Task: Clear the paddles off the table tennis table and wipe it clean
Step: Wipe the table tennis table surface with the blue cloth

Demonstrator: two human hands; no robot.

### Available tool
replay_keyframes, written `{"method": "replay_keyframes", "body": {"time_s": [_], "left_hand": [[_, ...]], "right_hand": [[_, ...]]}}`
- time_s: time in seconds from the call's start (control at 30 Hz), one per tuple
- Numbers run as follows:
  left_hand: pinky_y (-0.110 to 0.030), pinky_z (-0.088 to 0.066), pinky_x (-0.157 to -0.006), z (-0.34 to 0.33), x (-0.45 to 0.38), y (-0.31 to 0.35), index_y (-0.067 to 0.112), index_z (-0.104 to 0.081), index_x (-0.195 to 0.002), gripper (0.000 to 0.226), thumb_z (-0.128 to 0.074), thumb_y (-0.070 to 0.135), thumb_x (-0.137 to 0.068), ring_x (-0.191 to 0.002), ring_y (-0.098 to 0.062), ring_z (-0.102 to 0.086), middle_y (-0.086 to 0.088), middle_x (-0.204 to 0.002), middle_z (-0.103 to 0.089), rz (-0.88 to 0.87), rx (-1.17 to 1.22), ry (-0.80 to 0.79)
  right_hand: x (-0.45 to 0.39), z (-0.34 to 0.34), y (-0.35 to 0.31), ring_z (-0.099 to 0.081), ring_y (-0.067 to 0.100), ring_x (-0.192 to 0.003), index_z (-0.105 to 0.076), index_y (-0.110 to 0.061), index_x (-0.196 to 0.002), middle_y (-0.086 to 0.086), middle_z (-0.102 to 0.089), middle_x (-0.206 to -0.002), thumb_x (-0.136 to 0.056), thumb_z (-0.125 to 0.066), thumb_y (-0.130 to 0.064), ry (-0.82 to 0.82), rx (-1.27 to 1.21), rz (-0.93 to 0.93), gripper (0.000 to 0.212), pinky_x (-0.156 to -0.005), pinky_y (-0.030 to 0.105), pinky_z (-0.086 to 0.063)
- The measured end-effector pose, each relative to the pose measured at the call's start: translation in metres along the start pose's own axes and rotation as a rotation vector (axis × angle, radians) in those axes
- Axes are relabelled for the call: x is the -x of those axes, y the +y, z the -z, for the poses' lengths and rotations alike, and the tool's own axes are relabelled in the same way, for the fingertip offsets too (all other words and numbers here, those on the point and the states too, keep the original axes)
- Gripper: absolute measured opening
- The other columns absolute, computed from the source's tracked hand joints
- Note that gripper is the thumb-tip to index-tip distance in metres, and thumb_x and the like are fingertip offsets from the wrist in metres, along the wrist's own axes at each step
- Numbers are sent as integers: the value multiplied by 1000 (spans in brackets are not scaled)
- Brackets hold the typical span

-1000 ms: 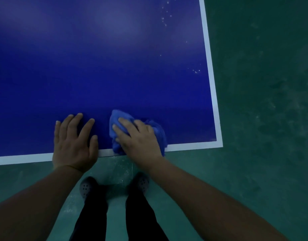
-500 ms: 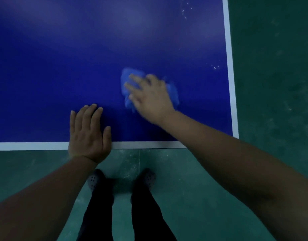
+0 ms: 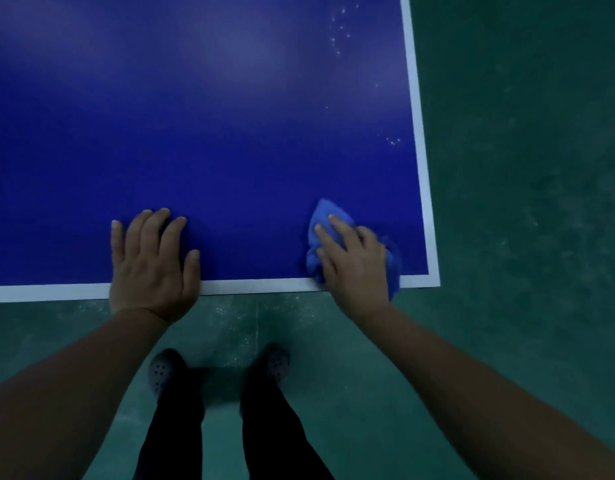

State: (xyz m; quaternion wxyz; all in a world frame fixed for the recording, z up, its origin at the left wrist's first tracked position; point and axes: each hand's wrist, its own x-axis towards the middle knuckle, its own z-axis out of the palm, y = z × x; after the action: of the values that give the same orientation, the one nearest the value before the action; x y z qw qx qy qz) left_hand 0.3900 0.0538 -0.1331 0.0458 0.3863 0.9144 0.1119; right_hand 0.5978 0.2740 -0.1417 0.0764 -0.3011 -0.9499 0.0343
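Right grip (image 3: pixel 354 265) presses cloth (image 3: pixel 325 216), now back near table (image 3: pixel 230 133) corner; left (image 3: pixel 153 261) flat.

The dark blue, white-edged table-tennis desk (image 3: pixel 212 133) ran out of the picture at the top and left, so only its near right corner showed. Near that corner the right hand (image 3: pixel 356 268) covered most of the crumpled blue cloth (image 3: pixel 321 216); whether the fingers curled into it could not be told. The left hand (image 3: pixel 153 261) hid a stretch of the desk's white border. Tiny pale specks (image 3: pixel 339 29) by the desk's right edge were too small to identify. Both forearms and the dark-trousered legs (image 3: pixel 174 431) were cut off at the bottom.
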Motion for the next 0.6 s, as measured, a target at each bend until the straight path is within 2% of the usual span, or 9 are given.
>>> {"method": "replay_keyframes", "body": {"time_s": [0.07,0.1,0.17,0.27,0.33,0.43,0.5,0.53,0.6], "left_hand": [[-57,-2,-122,0,-1,2,3,-47,-137,61,-34,44,-93,-142,-38,-28,-20,-145,-41,10,-25,-28],[-57,-1,-121,0,-2,3,4,-47,-137,62,-33,45,-93,-142,-38,-28,-20,-145,-41,12,-36,-38],[-58,-1,-120,1,-2,5,3,-47,-137,62,-32,46,-94,-141,-39,-30,-20,-144,-41,14,-53,-52],[-59,-1,-119,7,-4,8,2,-48,-136,62,-30,45,-95,-139,-39,-32,-22,-142,-43,15,-69,-43],[-59,-1,-119,11,-6,14,2,-48,-135,60,-32,44,-95,-139,-40,-32,-22,-142,-43,23,-50,-33],[-60,-2,-119,14,-22,26,2,-48,-135,57,-37,40,-95,-137,-40,-34,-23,-141,-43,-3,-9,-11],[-61,-3,-118,11,-41,35,0,-49,-135,56,-37,39,-96,-136,-42,-36,-24,-141,-44,-46,11,7],[-61,-2,-118,9,-52,39,0,-49,-135,56,-37,39,-96,-136,-42,-36,-24,-141,-44,-60,19,16],[-59,0,-118,1,-78,47,1,-48,-136,56,-36,39,-97,-138,-40,-33,-23,-143,-42,-78,32,12]], "right_hand": [[4,3,24,-46,29,-104,-65,-25,-129,0,-60,-137,-97,-45,-38,-31,-34,184,40,-73,38,-43],[-5,6,44,-48,30,-102,-66,-24,-128,2,-60,-136,-97,-45,-37,-26,-34,191,40,-73,38,-45],[-34,11,82,-53,35,-100,-66,-23,-129,4,-60,-137,-97,-41,-38,-5,19,67,43,-78,42,-48],[-58,15,104,-49,33,-111,-61,-28,-135,0,-55,-143,-98,-33,-45,11,-14,-194,49,-84,43,-42],[-31,14,93,-50,32,-108,-61,-27,-134,1,-56,-141,-99,-37,-42,32,-20,-178,46,-81,40,-41],[34,14,89,-49,30,-102,-64,-24,-131,3,-59,-137,-100,-42,-38,-4,-74,-30,41,-78,38,-41],[38,11,105,-49,30,-101,-67,-22,-128,5,-61,-134,-99,-47,-34,26,-85,39,37,-79,40,-45],[27,10,113,-49,31,-101,-68,-20,-126,7,-61,-132,-98,-47,-33,48,-77,26,37,-80,42,-46],[-4,9,126,-49,36,-101,-68,-18,-126,12,-60,-133,-98,-46,-32,87,-49,-112,38,-85,43,-47]]}}
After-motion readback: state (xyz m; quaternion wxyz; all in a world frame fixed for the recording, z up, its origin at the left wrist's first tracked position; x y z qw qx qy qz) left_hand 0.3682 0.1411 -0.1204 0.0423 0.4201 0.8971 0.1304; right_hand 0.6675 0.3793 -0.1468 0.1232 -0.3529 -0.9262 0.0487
